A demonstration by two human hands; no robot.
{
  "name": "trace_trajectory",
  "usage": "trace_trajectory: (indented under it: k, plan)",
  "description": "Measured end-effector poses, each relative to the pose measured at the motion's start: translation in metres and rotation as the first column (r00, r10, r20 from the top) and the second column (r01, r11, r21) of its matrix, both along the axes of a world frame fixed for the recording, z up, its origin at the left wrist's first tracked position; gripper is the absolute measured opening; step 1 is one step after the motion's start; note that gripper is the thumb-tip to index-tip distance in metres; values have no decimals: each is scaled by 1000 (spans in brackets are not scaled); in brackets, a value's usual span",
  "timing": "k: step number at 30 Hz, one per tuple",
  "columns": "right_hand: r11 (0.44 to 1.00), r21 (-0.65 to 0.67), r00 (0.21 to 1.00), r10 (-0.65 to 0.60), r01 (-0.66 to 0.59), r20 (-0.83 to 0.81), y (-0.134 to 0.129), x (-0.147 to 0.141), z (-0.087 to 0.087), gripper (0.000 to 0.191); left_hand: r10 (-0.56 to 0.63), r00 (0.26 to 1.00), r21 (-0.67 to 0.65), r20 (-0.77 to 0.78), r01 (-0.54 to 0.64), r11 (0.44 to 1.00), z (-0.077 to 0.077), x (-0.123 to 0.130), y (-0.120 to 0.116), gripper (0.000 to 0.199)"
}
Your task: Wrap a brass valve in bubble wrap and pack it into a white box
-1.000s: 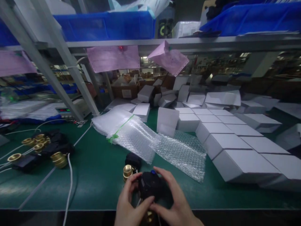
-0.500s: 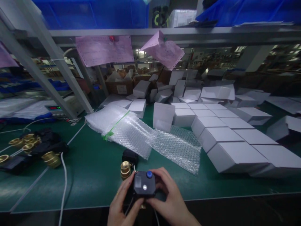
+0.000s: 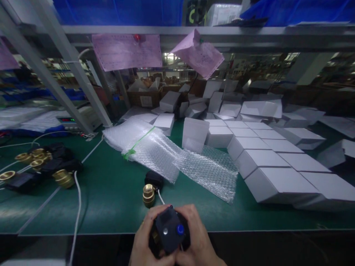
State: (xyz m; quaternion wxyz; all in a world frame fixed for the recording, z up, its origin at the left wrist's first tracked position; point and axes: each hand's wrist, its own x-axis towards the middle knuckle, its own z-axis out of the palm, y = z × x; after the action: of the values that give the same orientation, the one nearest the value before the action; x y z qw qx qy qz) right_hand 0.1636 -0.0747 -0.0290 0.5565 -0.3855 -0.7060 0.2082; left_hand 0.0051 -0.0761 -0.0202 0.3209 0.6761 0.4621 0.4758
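Between my two hands, at the front edge of the bench, is a black valve actuator (image 3: 169, 229) with a blue knob and a small round silvery spot on its face. My left hand (image 3: 144, 236) wraps its left side, and my right hand (image 3: 196, 236) grips the right side and the near end. Some brass shows under the actuator near my left fingers; the rest of the underside is hidden. Just beyond my hands lies another brass valve (image 3: 149, 195) with a black actuator (image 3: 154, 180) and a white cable.
Bubble wrap (image 3: 155, 153) tied with green string lies mid-bench. White boxes (image 3: 280, 179) stand in rows at right, with loose ones behind. Several brass-and-black valves (image 3: 41, 162) sit at left. Overhead runs a shelf (image 3: 172, 31) with pinned pink papers (image 3: 127, 51) and blue bins (image 3: 119, 13).
The actuator has been turned and tilted in my hands, its blue knob moving from the far edge to the right side. My fingers have shifted around it. The view has moved slightly.
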Motion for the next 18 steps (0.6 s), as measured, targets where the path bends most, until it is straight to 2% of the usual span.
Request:
trace_trajectory:
  k: [3, 6, 8, 11, 14, 16, 18]
  plan:
    - [996, -55, 997, 76, -75, 22, -5, 6, -4, 66, -163, 986, 52, -41, 165, 985, 7, -10, 2, 74]
    - [989, -85, 991, 125, -121, 40, -9, 8, -9, 76, -224, 970, 50, -97, 229, 972, 15, -13, 2, 83]
    - [983, -116, 989, 144, -139, 30, -11, 9, -12, 75, -237, 964, 57, -120, 245, 968, 19, -13, 0, 83]
    - [972, -163, 985, 171, -169, 3, -13, 9, -14, 72, -214, 965, 94, -153, 229, 969, 23, -13, -1, 80]
    - [953, -245, 984, 178, -179, -28, -14, 7, -14, 73, -147, 976, 110, -159, 165, 980, 23, -14, -2, 75]
    - [935, -298, 981, 170, -190, -91, -14, 4, -12, 73, -80, 992, 56, -100, 86, 995, 22, -14, -2, 67]
    - [922, -314, 969, 176, -224, -174, -12, 1, -7, 70, -23, 999, -97, 37, 27, 995, 22, -14, -3, 59]
